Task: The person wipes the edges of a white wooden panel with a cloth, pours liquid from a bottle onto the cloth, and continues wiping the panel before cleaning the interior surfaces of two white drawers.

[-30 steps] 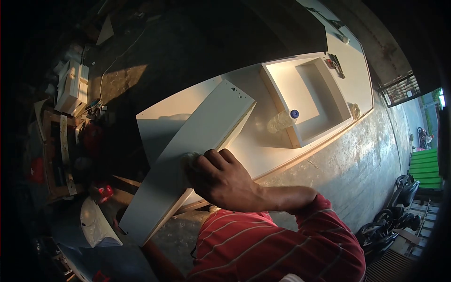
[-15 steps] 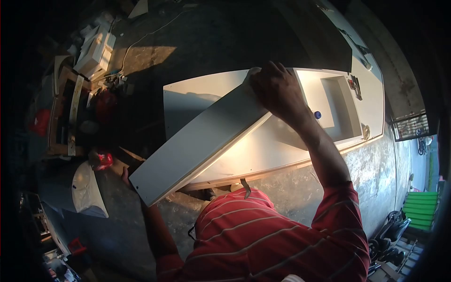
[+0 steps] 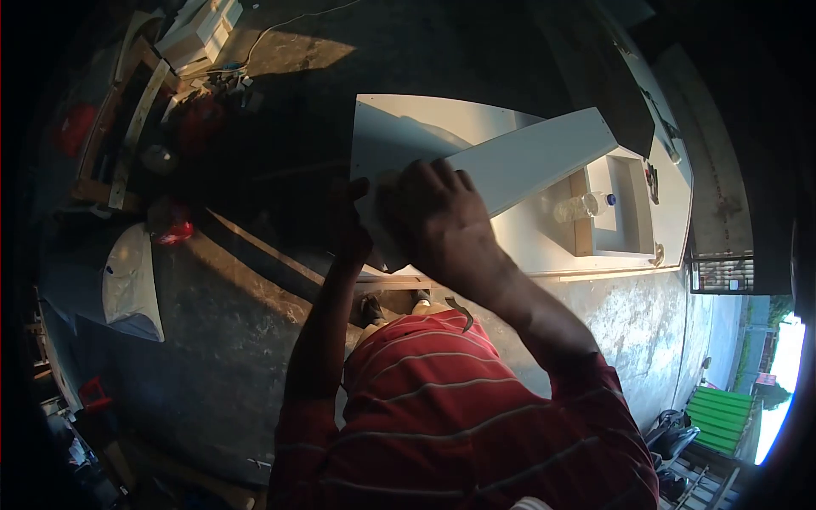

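Observation:
A long white board (image 3: pixel 544 153), with small dark holes near its far end, lies slantwise over a larger white panel (image 3: pixel 535 255). My left hand (image 3: pixel 353 225), in deep shadow, is closed around the board's near left end. My right hand (image 3: pixel 442 212) rests on top of that same end, its fingers curled down. Whatever lies under those fingers is hidden and blurred. Right of the board, a clear bottle with a blue cap (image 3: pixel 586 206) lies across the edge of an open white box (image 3: pixel 625 246).
Pliers-like tools (image 3: pixel 652 183) and a tape roll (image 3: pixel 659 253) lie beside the box. A curved white piece (image 3: pixel 132 285) stands on the floor at left, near a red bag (image 3: pixel 174 228). A wooden frame (image 3: pixel 136 136) is behind them. A green slatted panel (image 3: pixel 718 421) is at lower right.
My right hand has slid from the board's far end down to its near end. The board has shifted right and lies flatter. The view has moved too, uncovering the bottle.

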A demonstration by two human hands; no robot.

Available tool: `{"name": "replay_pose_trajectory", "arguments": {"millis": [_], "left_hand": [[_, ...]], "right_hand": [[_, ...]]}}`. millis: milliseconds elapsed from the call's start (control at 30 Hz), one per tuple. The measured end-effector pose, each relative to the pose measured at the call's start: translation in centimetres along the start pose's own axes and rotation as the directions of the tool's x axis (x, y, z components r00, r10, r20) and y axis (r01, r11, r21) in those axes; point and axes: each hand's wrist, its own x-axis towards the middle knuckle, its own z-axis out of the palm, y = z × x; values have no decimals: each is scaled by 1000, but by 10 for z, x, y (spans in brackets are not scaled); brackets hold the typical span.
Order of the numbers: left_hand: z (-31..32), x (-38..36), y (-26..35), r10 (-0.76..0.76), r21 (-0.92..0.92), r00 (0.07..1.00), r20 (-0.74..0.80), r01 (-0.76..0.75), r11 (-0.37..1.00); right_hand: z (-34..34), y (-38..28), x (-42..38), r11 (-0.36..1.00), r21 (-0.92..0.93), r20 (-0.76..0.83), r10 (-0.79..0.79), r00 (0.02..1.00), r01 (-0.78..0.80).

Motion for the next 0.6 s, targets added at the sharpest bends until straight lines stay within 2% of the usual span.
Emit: {"name": "replay_pose_trajectory", "arguments": {"millis": [33,100,167,200,233,267,333,367,433,467,533,600], "left_hand": [[4,1,2,-4,-12,1000,17,4,1000],[17,-4,16,-44,-65,990,133,53,996],[24,-11,31,-80,-115,969,232,109,987],[24,-11,35,-90,-140,956,279,133,981],[20,-5,34,-48,-93,926,375,89,992],[22,-6,37,-48,-106,926,375,94,990],[29,-9,45,-12,20,947,320,6,1000],[33,-10,45,-13,13,946,324,9,1000],[38,-13,45,212,225,958,193,-253,941],[37,-11,42,206,223,958,198,-248,943],[34,-6,41,86,192,962,258,-139,971],[36,-10,46,134,207,955,264,-192,959]], "right_hand": [[1,-3,2,1000,-20,-3,8,1000,-8],[9,-5,1,996,43,-66,-71,995,74],[-2,36,-8,977,-199,-78,-97,992,80],[-20,56,-9,995,-89,-85,40,996,-47],[-29,77,-13,976,-40,-79,209,975,-212],[-35,82,-12,893,8,-7,450,893,-450],[-25,76,-12,953,-21,-69,300,952,-302],[-19,56,-6,964,29,-58,266,962,-265],[-7,35,1,967,67,-42,248,968,-245],[-7,42,0,966,63,-41,255,966,-252],[-12,59,2,927,-3,-88,373,924,-375],[-12,54,1,929,-32,-34,367,930,-368]]}}
